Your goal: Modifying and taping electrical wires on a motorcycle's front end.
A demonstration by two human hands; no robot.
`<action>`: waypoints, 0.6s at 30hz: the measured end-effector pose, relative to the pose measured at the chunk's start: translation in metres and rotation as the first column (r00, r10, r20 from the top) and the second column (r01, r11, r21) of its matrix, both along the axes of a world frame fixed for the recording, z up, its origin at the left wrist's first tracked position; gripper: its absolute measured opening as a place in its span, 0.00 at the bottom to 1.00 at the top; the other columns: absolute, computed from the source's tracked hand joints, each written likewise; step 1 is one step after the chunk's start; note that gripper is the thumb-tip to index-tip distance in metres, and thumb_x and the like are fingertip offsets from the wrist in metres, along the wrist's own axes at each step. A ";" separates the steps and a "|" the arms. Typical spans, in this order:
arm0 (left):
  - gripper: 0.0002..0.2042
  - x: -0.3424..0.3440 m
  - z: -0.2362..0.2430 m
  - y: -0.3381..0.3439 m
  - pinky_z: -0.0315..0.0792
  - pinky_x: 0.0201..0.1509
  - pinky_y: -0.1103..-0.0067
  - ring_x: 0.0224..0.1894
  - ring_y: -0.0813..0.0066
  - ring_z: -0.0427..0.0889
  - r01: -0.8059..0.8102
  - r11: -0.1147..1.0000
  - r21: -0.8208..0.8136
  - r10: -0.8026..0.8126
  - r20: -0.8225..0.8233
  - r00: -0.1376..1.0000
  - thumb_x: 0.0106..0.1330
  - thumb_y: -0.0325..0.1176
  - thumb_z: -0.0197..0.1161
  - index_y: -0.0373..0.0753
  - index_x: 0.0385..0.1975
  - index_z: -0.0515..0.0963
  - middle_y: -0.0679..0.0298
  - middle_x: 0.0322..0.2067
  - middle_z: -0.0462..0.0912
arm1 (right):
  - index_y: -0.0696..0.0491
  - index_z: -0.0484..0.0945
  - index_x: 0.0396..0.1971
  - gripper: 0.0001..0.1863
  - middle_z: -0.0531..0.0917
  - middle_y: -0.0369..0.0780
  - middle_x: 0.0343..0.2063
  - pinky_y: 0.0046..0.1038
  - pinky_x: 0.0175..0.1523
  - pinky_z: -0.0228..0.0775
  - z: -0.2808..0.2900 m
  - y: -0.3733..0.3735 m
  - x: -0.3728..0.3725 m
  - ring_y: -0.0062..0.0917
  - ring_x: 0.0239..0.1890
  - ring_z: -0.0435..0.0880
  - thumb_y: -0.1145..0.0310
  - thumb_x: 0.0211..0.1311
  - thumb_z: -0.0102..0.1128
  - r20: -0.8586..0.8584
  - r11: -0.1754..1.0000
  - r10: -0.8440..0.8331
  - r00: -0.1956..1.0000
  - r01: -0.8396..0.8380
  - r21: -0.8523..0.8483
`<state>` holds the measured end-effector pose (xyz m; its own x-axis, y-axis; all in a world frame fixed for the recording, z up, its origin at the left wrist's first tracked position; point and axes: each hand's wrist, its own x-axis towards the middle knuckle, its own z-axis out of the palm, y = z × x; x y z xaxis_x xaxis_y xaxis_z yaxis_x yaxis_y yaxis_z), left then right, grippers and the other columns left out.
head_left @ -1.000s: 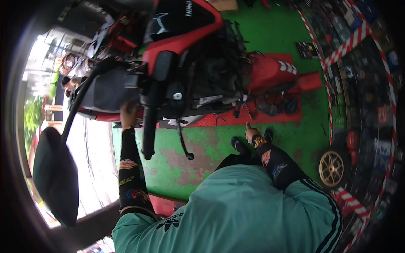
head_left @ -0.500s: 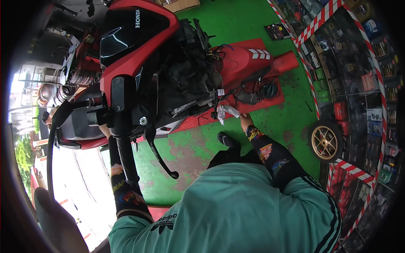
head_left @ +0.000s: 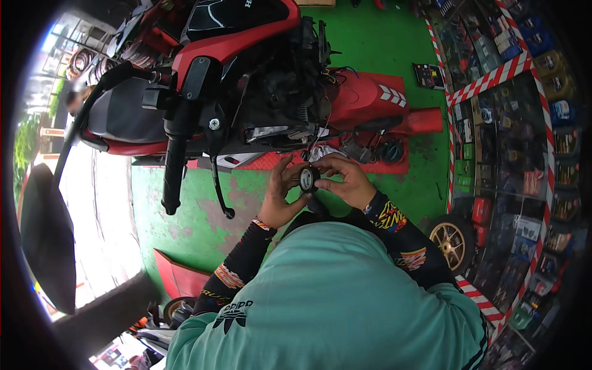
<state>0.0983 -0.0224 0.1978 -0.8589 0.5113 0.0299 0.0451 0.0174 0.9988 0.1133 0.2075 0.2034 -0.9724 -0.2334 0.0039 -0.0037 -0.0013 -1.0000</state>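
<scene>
holding up a round black roll (head_left: 306,179) above the green floor (head_left: 154,209), beside the motorcycle (head_left: 246,46)
gripping one side with left hand (head_left: 279,196) half curled, pinching the other between right hand (head_left: 350,184)'s thumb and fingers; showing no unwound strip yet, leaving wiring (head_left: 336,75) exposed

Hands (head_left: 353,185) close together, fingers (head_left: 336,165) curled toward each other; forearms (head_left: 237,262) angled inward from either side.

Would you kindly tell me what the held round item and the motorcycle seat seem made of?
Held round item: probably plastic or rubber, satin; dark-edged, pale-centred, too small to settle. Motorcycle seat: likely matte vinyl, given its dull, even surface.
</scene>
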 end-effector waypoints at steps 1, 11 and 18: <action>0.49 0.001 0.010 0.009 0.73 0.68 0.65 0.67 0.59 0.75 -0.013 1.000 0.022 0.014 -0.029 0.999 0.57 0.16 0.70 0.40 0.76 0.46 0.48 0.67 0.70 | 0.55 0.81 0.55 0.23 0.82 0.37 0.44 0.27 0.51 0.75 0.014 0.011 -0.001 0.24 0.45 0.81 0.68 0.59 0.74 -0.101 0.994 0.007 0.995 0.005 0.111; 0.48 0.036 0.068 0.094 0.71 0.68 0.63 0.69 0.57 0.72 -0.019 0.999 -0.036 0.009 -0.250 0.968 0.55 0.13 0.66 0.40 0.76 0.48 0.46 0.68 0.69 | 0.58 0.86 0.43 0.15 0.86 0.42 0.45 0.34 0.56 0.75 0.074 0.108 0.015 0.34 0.49 0.84 0.75 0.54 0.75 -0.433 0.980 0.069 0.899 0.019 0.196; 0.48 0.060 0.074 0.146 0.71 0.68 0.63 0.68 0.56 0.73 -0.035 0.999 -0.034 0.024 -0.273 0.962 0.53 0.13 0.65 0.39 0.76 0.50 0.49 0.66 0.70 | 0.58 0.85 0.37 0.08 0.87 0.42 0.41 0.37 0.55 0.73 0.087 0.158 0.031 0.36 0.45 0.83 0.75 0.56 0.70 -0.546 0.938 0.141 0.826 0.065 0.341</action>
<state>0.1587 0.1240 0.2719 -0.8359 0.4909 0.2456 0.3141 0.0607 0.9475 0.1447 0.3656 0.2908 -0.8161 -0.3577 0.4540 -0.5632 0.3155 -0.7638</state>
